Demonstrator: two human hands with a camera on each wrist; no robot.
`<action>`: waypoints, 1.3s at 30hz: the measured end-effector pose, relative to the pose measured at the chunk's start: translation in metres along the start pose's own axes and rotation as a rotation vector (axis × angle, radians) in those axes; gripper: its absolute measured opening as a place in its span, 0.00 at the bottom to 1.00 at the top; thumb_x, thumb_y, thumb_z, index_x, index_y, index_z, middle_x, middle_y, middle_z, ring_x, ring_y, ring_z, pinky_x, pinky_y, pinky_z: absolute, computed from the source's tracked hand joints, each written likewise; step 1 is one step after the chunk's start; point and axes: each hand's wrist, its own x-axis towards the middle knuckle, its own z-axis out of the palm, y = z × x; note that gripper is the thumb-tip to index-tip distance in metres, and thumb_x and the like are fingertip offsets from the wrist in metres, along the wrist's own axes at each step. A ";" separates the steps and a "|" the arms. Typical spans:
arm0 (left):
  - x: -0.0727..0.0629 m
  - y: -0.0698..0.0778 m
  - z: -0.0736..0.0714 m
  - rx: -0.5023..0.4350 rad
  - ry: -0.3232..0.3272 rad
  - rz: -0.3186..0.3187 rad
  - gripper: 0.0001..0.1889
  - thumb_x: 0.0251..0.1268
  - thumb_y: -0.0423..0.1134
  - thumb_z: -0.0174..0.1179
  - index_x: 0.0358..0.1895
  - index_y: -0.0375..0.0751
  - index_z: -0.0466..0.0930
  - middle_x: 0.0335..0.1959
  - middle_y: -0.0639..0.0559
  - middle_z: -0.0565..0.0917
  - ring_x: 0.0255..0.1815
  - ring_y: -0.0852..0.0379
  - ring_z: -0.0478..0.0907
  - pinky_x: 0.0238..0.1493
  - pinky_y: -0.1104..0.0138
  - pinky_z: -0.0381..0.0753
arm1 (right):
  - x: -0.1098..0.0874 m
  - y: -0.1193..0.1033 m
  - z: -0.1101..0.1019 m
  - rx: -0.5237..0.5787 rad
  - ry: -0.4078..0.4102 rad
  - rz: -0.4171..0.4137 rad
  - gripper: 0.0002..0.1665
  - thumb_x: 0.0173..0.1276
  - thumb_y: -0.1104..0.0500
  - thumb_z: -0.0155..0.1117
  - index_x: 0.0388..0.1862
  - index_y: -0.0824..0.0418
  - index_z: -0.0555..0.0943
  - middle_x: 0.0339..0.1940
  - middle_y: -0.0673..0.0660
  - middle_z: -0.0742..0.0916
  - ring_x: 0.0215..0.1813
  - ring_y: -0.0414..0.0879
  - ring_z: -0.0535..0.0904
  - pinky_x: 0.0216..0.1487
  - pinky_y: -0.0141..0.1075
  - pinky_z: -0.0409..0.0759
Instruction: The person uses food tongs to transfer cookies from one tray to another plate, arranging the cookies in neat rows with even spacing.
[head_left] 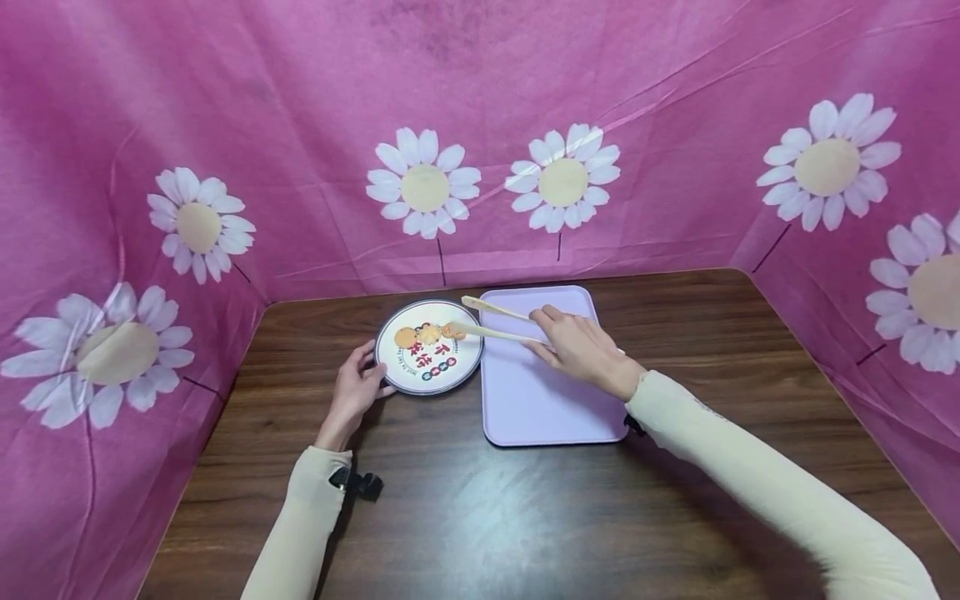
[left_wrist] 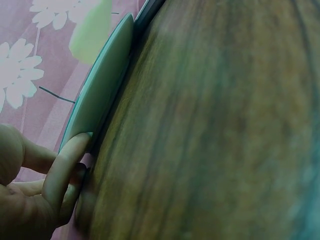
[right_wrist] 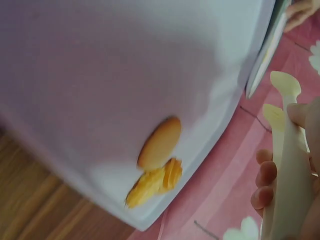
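Cloth (head_left: 480,67) of bright pink, printed with big white daisies, hangs behind and at both sides of a dark wood-grain table (head_left: 420,508). On the table lies a lilac rectangular tray (head_left: 540,408). Just beside its left edge is a round white dinner plate (head_left: 408,319) with a dark rim line. The plate bears red Chinese characters; one of them looks like 不, but the others I cannot read surely. Below them goes a row of small coloured discs, and along the side runs a curved line of Latin letters, too small to read.

Pale cream tongs (head_left: 498,333) reach from above the tray to the plate, their two tips apart. The right hand (head_left: 581,346) grips them with bent fingers. The left hand (head_left: 356,387) holds the plate's rim at the left, between thumb and fingers.

On the plate, near the lower tong tip, are a round orange-tan piece (head_left: 406,337), a yellow piece (head_left: 430,334) and a brownish-orange piece (head_left: 453,331); whether the tip touches the last, I cannot tell. In one tray corner, a smooth tan oval (right_wrist: 161,144) lies against a ridged yellow piece (right_wrist: 154,184).
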 end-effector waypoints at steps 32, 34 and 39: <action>-0.001 0.001 -0.001 0.000 -0.012 0.019 0.32 0.81 0.28 0.47 0.84 0.42 0.53 0.79 0.36 0.66 0.69 0.41 0.74 0.45 0.73 0.93 | -0.084 0.061 -0.041 -0.044 -0.066 0.294 0.20 0.74 0.44 0.68 0.43 0.60 0.78 0.26 0.52 0.76 0.21 0.46 0.71 0.13 0.35 0.64; -0.001 0.001 -0.002 -0.001 -0.014 0.023 0.32 0.81 0.28 0.47 0.84 0.42 0.53 0.79 0.35 0.66 0.69 0.41 0.74 0.45 0.73 0.93 | -0.088 0.062 -0.043 -0.045 -0.076 0.301 0.20 0.74 0.44 0.67 0.43 0.60 0.78 0.26 0.52 0.76 0.20 0.46 0.71 0.12 0.36 0.63; 0.000 -0.001 -0.002 0.009 -0.014 0.030 0.32 0.81 0.28 0.47 0.84 0.41 0.53 0.79 0.35 0.66 0.66 0.45 0.76 0.43 0.73 0.93 | -0.096 0.061 -0.046 -0.052 -0.090 0.308 0.20 0.75 0.44 0.67 0.42 0.60 0.78 0.26 0.52 0.76 0.21 0.46 0.71 0.13 0.35 0.64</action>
